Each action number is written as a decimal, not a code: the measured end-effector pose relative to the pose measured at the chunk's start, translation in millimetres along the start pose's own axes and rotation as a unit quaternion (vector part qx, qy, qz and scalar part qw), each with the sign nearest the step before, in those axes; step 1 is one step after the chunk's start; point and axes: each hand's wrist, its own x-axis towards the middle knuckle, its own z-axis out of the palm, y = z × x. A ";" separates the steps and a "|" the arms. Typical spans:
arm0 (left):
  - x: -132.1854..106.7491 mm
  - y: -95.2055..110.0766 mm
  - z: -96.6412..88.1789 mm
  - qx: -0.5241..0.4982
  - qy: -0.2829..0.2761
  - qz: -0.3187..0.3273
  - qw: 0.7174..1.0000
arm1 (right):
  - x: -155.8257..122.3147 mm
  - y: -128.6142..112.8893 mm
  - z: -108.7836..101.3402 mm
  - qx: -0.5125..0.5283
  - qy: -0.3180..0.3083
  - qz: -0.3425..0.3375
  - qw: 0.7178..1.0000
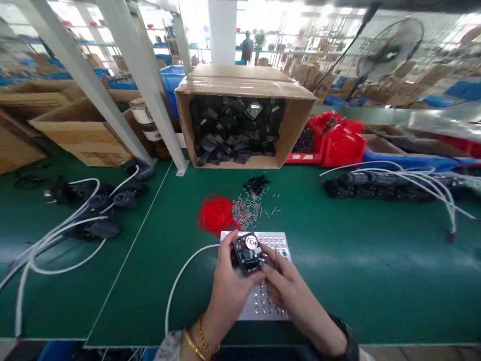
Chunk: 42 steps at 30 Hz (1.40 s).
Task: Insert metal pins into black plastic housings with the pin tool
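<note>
My left hand (233, 286) is closed around a small black electronic unit (246, 258). Its open face is turned up and shows circuit parts and a round white disc (251, 242). A white cable (185, 271) curves from the left side of the unit toward the table's front edge. At the unit's right side, the fingers of my right hand (283, 281) are drawn together; what they pinch is too small to make out. Beneath both hands lies a pale plate (248, 315) with rows of round studs or holes.
Behind the plate sit red wires (215, 214), scattered small metal pins (246, 210) and black bits (256, 184). A cardboard box (246, 82) of black housings stands farther back. Cabled black units lie left (99, 228) and right (379, 184). A metal post (161, 110) rises from the table.
</note>
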 end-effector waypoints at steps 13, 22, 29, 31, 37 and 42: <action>-18.0 51.9 -67.6 0.214 -0.400 -0.013 0.891 | -42.8 29.2 -34.2 0.020 0.127 -0.002 0.992; -20.7 46.2 -59.7 0.233 -0.431 0.024 0.871 | -43.9 52.6 -14.6 -0.120 0.215 -0.090 0.965; -26.0 39.1 -61.0 0.292 -0.436 0.000 0.851 | -43.6 58.9 -12.6 -0.152 0.222 -0.117 0.956; -26.1 38.8 -61.3 0.292 -0.441 -0.008 0.849 | -43.5 58.1 -13.4 -0.155 0.208 -0.116 0.959; -26.9 39.0 -61.4 0.297 -0.438 -0.010 0.849 | -44.6 59.8 -16.6 -0.137 0.194 -0.103 0.966; -25.8 37.9 -62.4 0.288 -0.443 -0.024 0.849 | -45.6 60.0 -16.3 -0.139 0.185 -0.097 0.968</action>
